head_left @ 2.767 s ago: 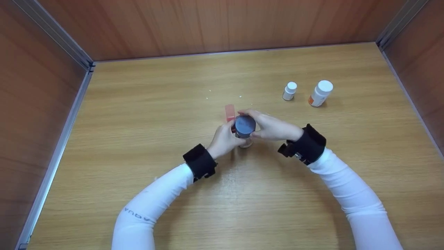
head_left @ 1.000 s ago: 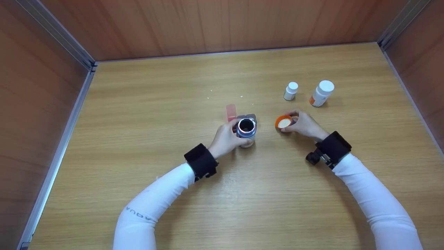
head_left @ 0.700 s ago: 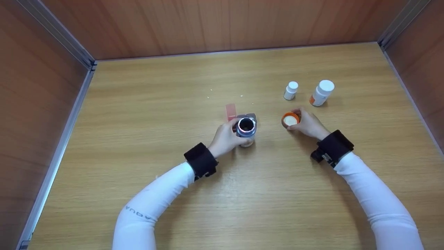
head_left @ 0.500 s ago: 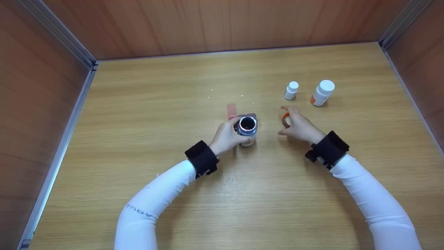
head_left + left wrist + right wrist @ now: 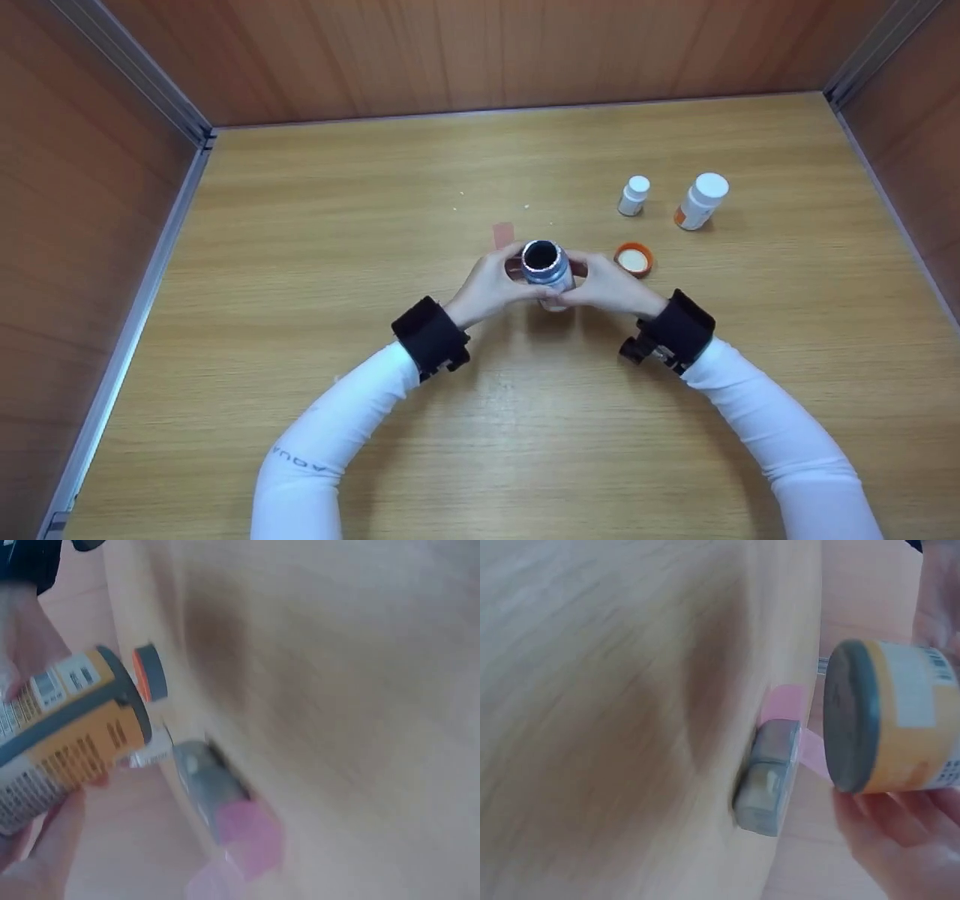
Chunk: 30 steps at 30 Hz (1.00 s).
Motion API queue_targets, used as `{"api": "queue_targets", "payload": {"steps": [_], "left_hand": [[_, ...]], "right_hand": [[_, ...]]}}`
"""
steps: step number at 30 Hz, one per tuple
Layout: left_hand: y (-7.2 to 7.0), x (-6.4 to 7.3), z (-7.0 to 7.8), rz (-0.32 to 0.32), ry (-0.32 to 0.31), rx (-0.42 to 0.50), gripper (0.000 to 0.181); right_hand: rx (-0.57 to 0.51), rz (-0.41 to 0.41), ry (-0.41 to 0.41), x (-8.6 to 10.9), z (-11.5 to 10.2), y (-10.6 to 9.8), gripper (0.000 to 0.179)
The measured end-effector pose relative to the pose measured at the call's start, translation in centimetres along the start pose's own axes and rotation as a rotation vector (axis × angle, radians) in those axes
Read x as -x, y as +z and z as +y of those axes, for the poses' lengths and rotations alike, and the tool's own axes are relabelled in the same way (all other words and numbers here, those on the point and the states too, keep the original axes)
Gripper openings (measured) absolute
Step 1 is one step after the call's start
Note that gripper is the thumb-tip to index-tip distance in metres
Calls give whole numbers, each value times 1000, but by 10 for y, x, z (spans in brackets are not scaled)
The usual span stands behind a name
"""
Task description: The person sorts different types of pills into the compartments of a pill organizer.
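Note:
Both hands hold an uncapped pill bottle (image 5: 551, 279) with a dark mouth and an orange-and-white label. My left hand (image 5: 489, 285) grips its left side, and my right hand (image 5: 611, 287) holds the right side, thumbs meeting at the front. In the wrist views the bottle is raised off the table and tilted, its dark base showing. Below it lies a small pill organizer (image 5: 769, 772) with grey compartments and a pink lid (image 5: 503, 235) standing open; the hands hide most of it in the head view. The orange-rimmed cap (image 5: 634, 259) rests liner up by the right hand.
A small white bottle (image 5: 634, 196) and a larger white bottle (image 5: 701, 202) with an orange mark stand capped at the back right. Several tiny white bits lie behind the organizer. Wood-patterned panels (image 5: 480, 56) wall the table at the back and sides.
My right hand has twisted off the cap, set it on the table to the right, let go and come back to the bottle. The bottle has risen and shifted slightly right.

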<state>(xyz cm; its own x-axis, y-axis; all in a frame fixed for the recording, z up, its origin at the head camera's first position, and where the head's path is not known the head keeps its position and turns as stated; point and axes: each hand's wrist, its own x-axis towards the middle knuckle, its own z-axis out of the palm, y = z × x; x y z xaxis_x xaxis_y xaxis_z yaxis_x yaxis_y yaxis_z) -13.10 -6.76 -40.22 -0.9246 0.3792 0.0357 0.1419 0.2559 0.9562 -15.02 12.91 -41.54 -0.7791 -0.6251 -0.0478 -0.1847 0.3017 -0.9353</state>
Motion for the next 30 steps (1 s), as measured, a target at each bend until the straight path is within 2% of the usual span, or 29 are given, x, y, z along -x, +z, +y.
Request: {"api": "queue_targets", "payload": {"steps": [3,5,9,13,17,24,30], "left_hand": [[-11,-2,-1,-3,-6,0,61],[-18,-4,-2,14,-23,-57,58],[-30,-10,-10,46,-93,-310,44],[-32,-16,-20,29,-147,-567,37],[-28,-21,-27,-4,-147,-709,31],[-20,-27,-31,-26,-187,-761,26],[-16,-28,-34,-17,-190,-768,19]], "right_hand": [[66,61,-5,-1,-2,-3,58],[127,105,10,-3,-3,-5,58],[270,166,53,-11,-4,-7,58],[407,178,69,-20,-4,-7,60],[550,182,80,-25,-3,-6,62],[785,180,44,-32,-3,-2,61],[889,166,11,-36,-4,3,61]]}}
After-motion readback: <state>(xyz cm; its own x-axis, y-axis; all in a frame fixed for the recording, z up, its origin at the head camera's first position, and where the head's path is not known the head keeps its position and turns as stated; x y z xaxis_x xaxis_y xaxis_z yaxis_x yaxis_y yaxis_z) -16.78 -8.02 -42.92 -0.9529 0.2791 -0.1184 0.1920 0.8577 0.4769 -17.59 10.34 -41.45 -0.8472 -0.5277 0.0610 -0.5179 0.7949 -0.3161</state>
